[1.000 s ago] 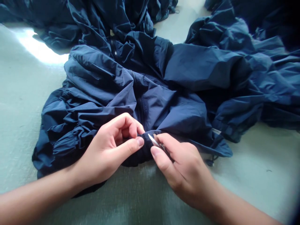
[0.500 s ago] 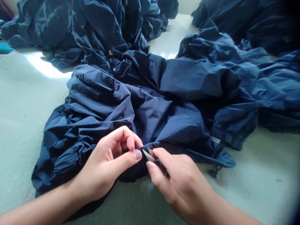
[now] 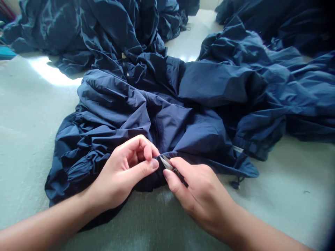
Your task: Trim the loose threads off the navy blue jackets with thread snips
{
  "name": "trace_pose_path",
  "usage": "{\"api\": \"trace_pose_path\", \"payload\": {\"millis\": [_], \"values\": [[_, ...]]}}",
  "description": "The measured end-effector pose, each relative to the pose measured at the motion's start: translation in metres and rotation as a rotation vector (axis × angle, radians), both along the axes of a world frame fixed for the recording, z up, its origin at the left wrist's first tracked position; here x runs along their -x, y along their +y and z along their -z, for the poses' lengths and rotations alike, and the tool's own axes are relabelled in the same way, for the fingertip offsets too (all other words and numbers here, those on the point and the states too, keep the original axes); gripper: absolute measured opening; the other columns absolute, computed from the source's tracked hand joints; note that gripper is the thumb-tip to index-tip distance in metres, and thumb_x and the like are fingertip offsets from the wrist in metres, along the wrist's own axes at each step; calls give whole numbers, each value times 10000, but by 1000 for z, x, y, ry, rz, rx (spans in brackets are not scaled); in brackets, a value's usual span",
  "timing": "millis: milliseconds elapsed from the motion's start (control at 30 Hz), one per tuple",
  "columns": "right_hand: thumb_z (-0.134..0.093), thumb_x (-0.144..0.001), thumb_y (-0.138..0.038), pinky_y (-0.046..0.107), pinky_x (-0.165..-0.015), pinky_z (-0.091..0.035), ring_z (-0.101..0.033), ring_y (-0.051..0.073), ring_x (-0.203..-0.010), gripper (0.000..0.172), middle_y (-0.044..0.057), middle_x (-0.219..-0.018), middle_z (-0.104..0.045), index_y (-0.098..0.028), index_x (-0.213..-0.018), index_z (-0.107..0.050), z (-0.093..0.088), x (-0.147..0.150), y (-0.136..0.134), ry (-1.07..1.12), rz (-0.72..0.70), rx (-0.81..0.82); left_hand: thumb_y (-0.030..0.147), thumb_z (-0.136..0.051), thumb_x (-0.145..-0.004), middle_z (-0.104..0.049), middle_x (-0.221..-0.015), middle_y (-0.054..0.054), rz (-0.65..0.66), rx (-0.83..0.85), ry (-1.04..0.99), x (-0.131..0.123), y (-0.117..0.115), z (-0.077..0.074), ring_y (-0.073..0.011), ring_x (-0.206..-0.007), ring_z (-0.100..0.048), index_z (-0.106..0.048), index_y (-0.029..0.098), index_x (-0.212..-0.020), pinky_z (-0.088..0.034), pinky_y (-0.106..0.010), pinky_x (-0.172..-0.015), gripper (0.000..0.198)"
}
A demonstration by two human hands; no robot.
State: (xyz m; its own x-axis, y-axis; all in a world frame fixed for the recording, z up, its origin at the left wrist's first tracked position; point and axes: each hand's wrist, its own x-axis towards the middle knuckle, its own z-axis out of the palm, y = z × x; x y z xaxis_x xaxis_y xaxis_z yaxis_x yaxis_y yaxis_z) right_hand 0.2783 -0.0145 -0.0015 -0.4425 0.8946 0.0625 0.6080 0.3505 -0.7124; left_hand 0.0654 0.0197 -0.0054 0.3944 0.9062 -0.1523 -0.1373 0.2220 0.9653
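Note:
A navy jacket [image 3: 172, 125] lies crumpled in front of me, its zip running down toward my hands. My left hand [image 3: 131, 167] pinches the hem between thumb and fingertips, close to the lower end of the zip. In my right hand [image 3: 199, 184] are small thread snips [image 3: 169, 165], gripped between thumb and fingers. Their pointed blades are at the hem edge, just right of my left thumb. Any thread between the blades is too small to make out. A cord toggle [image 3: 235, 183] hangs from the hem at the right, and a white label [image 3: 237, 149] shows near it.
More navy garments [image 3: 104, 28] are heaped at the back left. Another pile [image 3: 295, 76] spreads over the right side, touching the jacket. Everything rests on a pale table [image 3: 26, 122]. A small dark scrap [image 3: 306, 191] lies on the right.
The hands and the hem have shifted slightly upward in view. The snips' blades look closer together than before, still at the hem. Both hands keep their hold.

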Motion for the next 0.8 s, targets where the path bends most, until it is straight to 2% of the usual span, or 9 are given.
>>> {"api": "trace_pose_path", "payload": {"millis": [367, 567, 800], "values": [[-492, -1098, -231, 299, -555, -306, -447, 108, -523, 253, -63, -651, -489, -222, -846, -515, 0, -2, 2, 65, 9, 43, 253, -776, -996, -668, -1000, 16, 9, 11, 9, 2, -1, -1, -104, -875, -581, -563, 202, -865, -480, -196, -775, 255], [-496, -1088, -242, 283, -536, -322, -430, 100, -512, 242, -72, -643, -482, -209, -865, -583, -6, -2, 2, 105, 46, 111, 251, -779, -991, -679, -1002, 15, 8, 23, 22, 0, 0, -1, -110, -890, -598, -570, 204, -874, -487, -201, -789, 244], [-519, -1074, -247, 301, -543, -302, -408, 101, -516, 234, -75, -646, -470, -210, -845, -547, -3, -2, 3, 71, 24, 73, 233, -782, -986, -681, -995, 19, 5, 39, 10, 1, -1, -3, -99, -892, -603, -572, 200, -872, -496, -180, -799, 241]]}}
